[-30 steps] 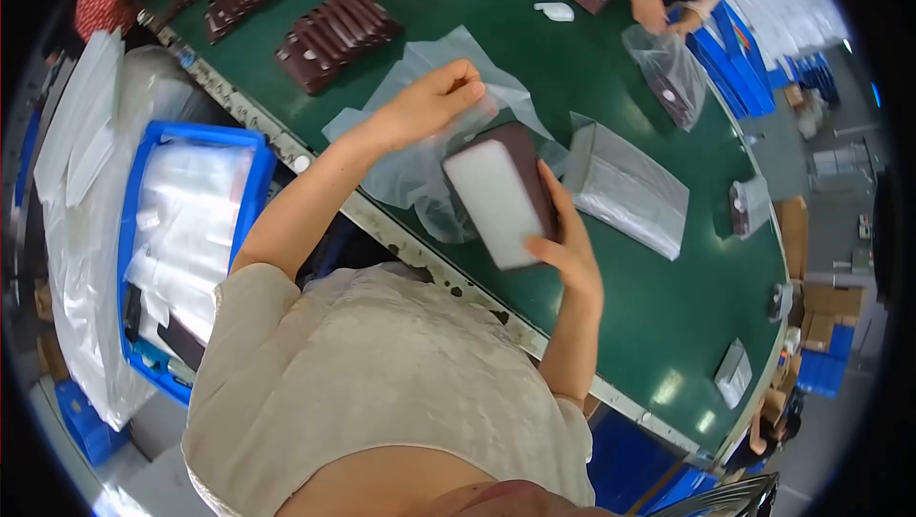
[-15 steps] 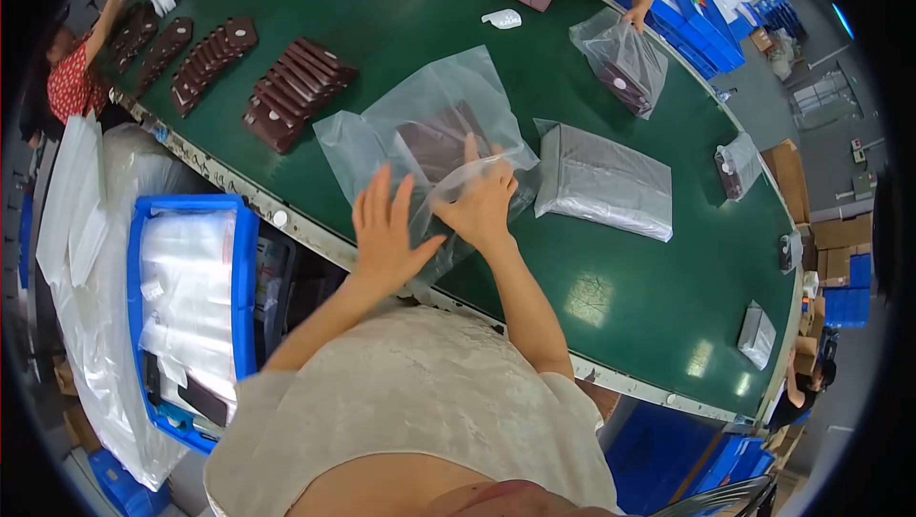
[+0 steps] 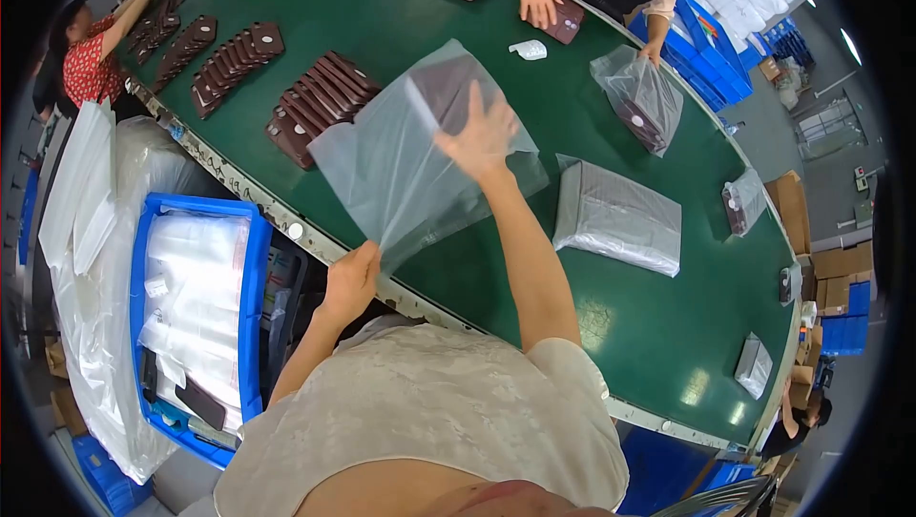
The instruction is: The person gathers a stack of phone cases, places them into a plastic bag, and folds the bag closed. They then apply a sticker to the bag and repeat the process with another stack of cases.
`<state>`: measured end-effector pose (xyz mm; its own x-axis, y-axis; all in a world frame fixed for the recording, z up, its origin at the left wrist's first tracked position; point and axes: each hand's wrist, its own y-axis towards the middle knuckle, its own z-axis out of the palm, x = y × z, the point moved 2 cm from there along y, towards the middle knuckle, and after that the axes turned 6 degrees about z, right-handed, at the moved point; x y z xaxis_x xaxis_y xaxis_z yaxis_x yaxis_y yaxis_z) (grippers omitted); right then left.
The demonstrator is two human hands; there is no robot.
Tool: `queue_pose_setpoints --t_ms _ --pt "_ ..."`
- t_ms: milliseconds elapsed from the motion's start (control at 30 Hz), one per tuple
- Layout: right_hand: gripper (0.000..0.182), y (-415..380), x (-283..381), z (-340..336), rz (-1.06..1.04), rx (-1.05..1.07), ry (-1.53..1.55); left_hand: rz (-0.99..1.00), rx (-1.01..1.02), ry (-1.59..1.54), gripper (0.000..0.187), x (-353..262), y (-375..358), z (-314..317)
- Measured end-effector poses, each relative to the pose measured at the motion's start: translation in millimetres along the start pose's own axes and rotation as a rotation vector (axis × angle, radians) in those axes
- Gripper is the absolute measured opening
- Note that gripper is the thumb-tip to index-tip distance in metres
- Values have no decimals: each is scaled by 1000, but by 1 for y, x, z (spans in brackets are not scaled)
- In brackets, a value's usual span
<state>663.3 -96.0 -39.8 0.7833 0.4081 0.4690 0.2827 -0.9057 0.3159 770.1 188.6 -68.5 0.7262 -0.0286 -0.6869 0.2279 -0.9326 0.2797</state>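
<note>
A clear plastic bag lies spread over the green table, with brown pieces showing through its far part. My left hand is closed on the bag's near corner at the table edge and pulls it taut. Fingers spread, my right hand lies over the bag beside the brown pieces; it is slightly blurred. To the right of my right forearm sits a wrapped grey package. Left of the bag stands a fanned row of brown pieces.
More brown stacks line the far left. Across the green table a co-worker's hands touch a brown piece and a bagged stack. A blue crate of plastic bags stands at my left. Small wrapped packages lie on the right.
My left hand has moved down and closed on the bag's corner. My right hand has opened flat further up. The bag is stretched out, and the brown pieces sit deeper toward its far end.
</note>
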Motion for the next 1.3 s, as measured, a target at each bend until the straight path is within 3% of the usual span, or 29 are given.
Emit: queue_pose_setpoints --t_ms 100,133,233,267,367,567,667,700,733,767,833,900,967,1067,1200,1300 --pt "111 -14 25 -3 -337 -46 -159 3 39 -24 10 -11 -1 -17" --pt "111 -18 23 0 -337 -36 -156 8 63 -37 9 -12 -4 -19" --pt "109 -17 5 11 94 226 19 -42 128 -89 9 -3 -20 -16" --pt "109 -20 9 8 91 230 22 -65 161 -117 9 1 -25 -15" --pt "107 -48 20 -15 -182 -49 -21 -176 246 -146 10 11 -44 -9" --pt "108 -72 5 -3 -191 -44 2 -283 374 -225 13 18 -63 -19" --pt "108 -81 5 6 -132 -12 31 -232 778 -46 13 16 -57 -22" --pt "107 -80 3 6 -139 -9 32 -231 782 -39 13 4 -39 -40" --pt "107 -78 2 5 -150 -9 29 -86 785 -43 15 -9 -14 -63" --pt "106 -76 0 4 -165 -4 23 57 782 -53 18 -16 10 -77" --pt "107 -76 0 3 -176 -23 26 -68 245 -205 28 -12 57 -61" --pt "110 -80 1 5 -182 -62 35 24 -90 -240 48 5 98 -10" --pt "112 -104 -18 25 -136 -165 132 80 -156 -158 60 39 120 61" --pt "118 -110 -43 42 -56 -373 310 155 -186 42 65 55 118 100" --pt "124 -123 -41 40 146 -113 404 132 -125 94 68 54 105 107" --pt "113 -102 -32 14 265 140 221 125 -120 117 69 53 113 97"
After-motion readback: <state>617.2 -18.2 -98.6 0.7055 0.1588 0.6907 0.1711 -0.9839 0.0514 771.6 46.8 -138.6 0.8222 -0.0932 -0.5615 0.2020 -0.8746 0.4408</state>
